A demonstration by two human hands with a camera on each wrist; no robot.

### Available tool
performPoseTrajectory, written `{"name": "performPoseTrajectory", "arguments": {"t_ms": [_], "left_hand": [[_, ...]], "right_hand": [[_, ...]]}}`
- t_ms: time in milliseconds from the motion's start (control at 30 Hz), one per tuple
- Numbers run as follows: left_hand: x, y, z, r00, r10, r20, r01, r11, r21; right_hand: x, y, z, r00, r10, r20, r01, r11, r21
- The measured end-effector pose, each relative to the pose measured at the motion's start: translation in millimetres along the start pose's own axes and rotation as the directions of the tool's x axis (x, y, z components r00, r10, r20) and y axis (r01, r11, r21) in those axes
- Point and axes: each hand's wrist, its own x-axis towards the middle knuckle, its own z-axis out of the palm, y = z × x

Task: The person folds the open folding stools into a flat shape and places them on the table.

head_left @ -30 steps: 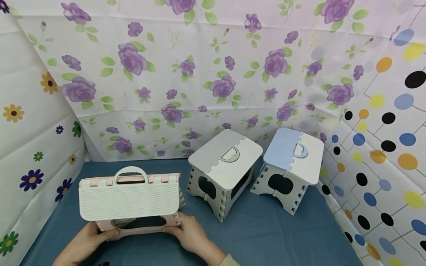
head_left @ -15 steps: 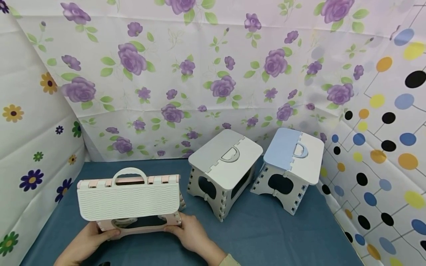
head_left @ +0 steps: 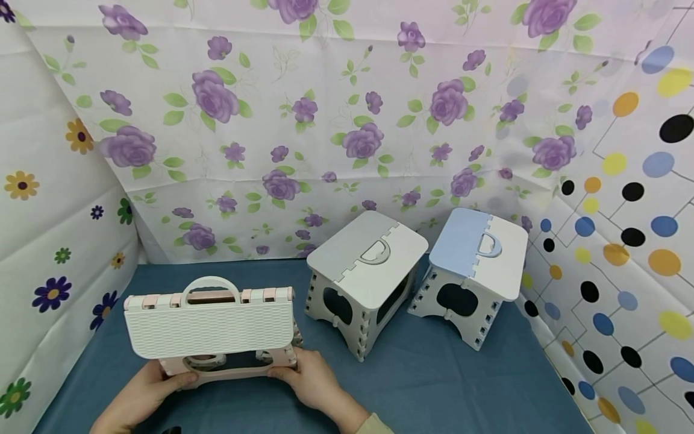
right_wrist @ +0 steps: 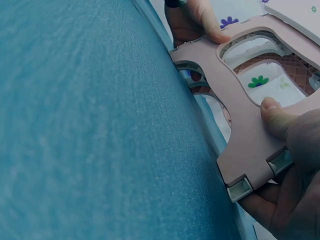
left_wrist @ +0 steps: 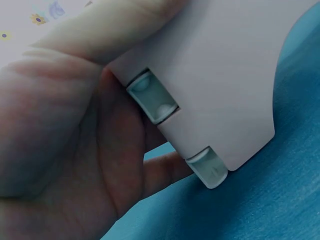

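Observation:
A pink and white folding stool (head_left: 211, 331) stands at the left of the blue cloth, its two top halves bent up into a ridge under a white carry handle (head_left: 211, 282). My left hand (head_left: 143, 389) grips the lower left of its pink front panel (right_wrist: 250, 145), thumb on the front face. At the panel's lower right, my right hand (head_left: 309, 377) holds on with the thumb in front and fingers behind, as the right wrist view shows. Close up in the left wrist view, white hinge pieces (left_wrist: 152, 97) line the panel's edge beside my palm.
To the right stand two unfolded stools with flat tops: a grey and white stool (head_left: 368, 259) and a blue and white stool (head_left: 479, 256). Blue cloth (head_left: 434, 392) covers the table. Patterned sheets (head_left: 325, 120) hang behind and at both sides.
The ridge and handle of the pink and white stool have sunk slightly, and its left end has shifted a little left. Both hands keep their grip. The other stools have not moved.

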Motion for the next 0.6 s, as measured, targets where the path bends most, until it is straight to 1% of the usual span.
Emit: {"name": "performPoseTrajectory", "arguments": {"t_ms": [100, 167, 267, 333, 367, 400, 500, 567, 600], "left_hand": [[0.0, 0.4, -1.2, 1.000, -0.024, -0.001, 0.024, 1.000, -0.004], [-0.4, 0.8, -3.0, 0.998, -0.062, -0.005, 0.062, 0.998, -0.007], [-0.8, 1.1, -7.5, 0.992, -0.121, -0.031, 0.122, 0.992, 0.012], [-1.1, 0.6, -9.5, 0.990, -0.128, -0.054, 0.129, 0.991, 0.028], [-1.2, 0.1, -9.7, 0.990, -0.121, -0.066, 0.123, 0.992, 0.031], [-1.0, -0.6, -9.7, 0.992, -0.101, -0.074, 0.103, 0.994, 0.024], [-0.6, -3.0, -7.4, 0.995, -0.006, -0.097, 0.005, 1.000, -0.013], [-1.0, -4.2, -5.5, 0.993, 0.044, -0.110, -0.049, 0.998, -0.041], [-1.4, -4.8, -4.6, 0.991, 0.060, -0.117, -0.066, 0.997, -0.050]], "right_hand": [[0.1, 0, -1, 1.000, -0.006, 0.008, 0.006, 1.000, 0.024], [0.3, 1, -4, 0.999, 0.001, 0.033, -0.002, 0.999, 0.052], [0.8, 0, -11, 0.997, 0.036, 0.066, -0.040, 0.997, 0.065], [1.1, -1, -17, 0.995, 0.071, 0.072, -0.075, 0.996, 0.052], [1.2, -1, -20, 0.994, 0.091, 0.065, -0.093, 0.995, 0.043], [1.0, -2, -23, 0.992, 0.115, 0.057, -0.117, 0.993, 0.034], [0.4, -4, -29, 0.984, 0.179, 0.027, -0.179, 0.983, 0.026], [0.2, -5, -31, 0.977, 0.212, 0.009, -0.212, 0.977, 0.022], [0.1, -6, -32, 0.974, 0.226, 0.002, -0.226, 0.974, 0.019]]}}
